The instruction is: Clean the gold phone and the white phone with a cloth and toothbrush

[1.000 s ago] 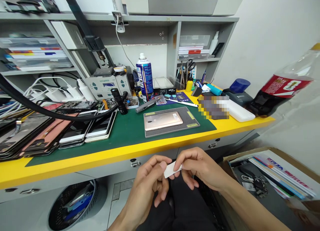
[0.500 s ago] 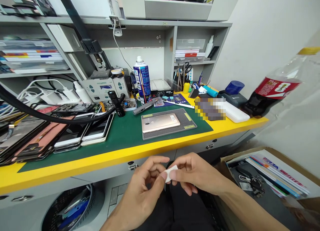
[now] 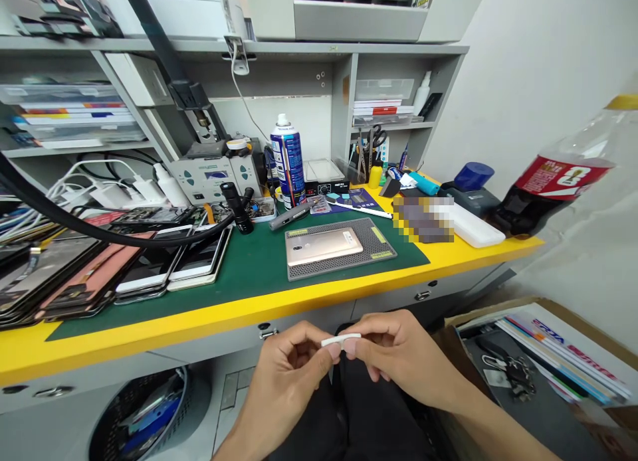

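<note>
A small white piece [image 3: 341, 339] is pinched between both hands in front of the bench edge, seen nearly edge-on. My left hand [image 3: 299, 358] grips its left end between thumb and index finger. On its right end, my right hand [image 3: 389, 345] has thumb and fingers closed. Beyond the hands, a gold phone [image 3: 325, 246] lies back up on a grey perforated mat [image 3: 369, 238], on the green work mat [image 3: 254, 265].
Several phones [image 3: 154, 258] lie at the left. Behind stand a black flashlight [image 3: 236, 208] and a blue spray can [image 3: 288, 162]. A cola bottle [image 3: 558, 175] leans at the right, above an open box [image 3: 588, 315]. Below left is a bin [image 3: 194, 408].
Both hands have turned the white piece from showing its flat face to nearly edge-on, and my left fingers have drawn in around it. The view has shifted slightly.
</note>
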Action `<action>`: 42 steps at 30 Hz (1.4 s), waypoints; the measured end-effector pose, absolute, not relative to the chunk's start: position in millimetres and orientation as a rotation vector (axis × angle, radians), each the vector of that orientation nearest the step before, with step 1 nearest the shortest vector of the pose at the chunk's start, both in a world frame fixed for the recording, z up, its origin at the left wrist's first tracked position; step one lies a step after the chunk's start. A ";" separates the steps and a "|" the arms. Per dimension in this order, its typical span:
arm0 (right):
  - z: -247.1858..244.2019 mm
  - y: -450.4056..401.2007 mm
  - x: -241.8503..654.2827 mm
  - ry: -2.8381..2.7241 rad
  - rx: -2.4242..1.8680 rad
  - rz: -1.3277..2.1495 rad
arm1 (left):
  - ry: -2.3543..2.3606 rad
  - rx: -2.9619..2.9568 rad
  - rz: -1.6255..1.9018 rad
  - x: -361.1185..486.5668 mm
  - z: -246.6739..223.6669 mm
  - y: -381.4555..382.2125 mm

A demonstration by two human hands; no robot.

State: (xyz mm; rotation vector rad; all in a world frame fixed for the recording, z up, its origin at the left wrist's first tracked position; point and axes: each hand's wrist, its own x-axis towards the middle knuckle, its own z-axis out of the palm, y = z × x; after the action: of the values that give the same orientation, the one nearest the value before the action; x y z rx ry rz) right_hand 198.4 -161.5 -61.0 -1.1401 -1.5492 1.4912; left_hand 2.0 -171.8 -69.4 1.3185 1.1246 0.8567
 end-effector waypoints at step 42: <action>-52.2 -34.7 250.0 -2.167 -0.965 -0.187 | 1.186 1.880 0.921 -16.4 13.8 -35.8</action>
State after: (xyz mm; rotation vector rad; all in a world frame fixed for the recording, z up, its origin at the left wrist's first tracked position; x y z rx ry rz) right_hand 250.0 -34.7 -52.2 -0.9653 -2.1669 -0.1867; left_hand -16.4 -35.8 13.8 1.8796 1.1861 0.9205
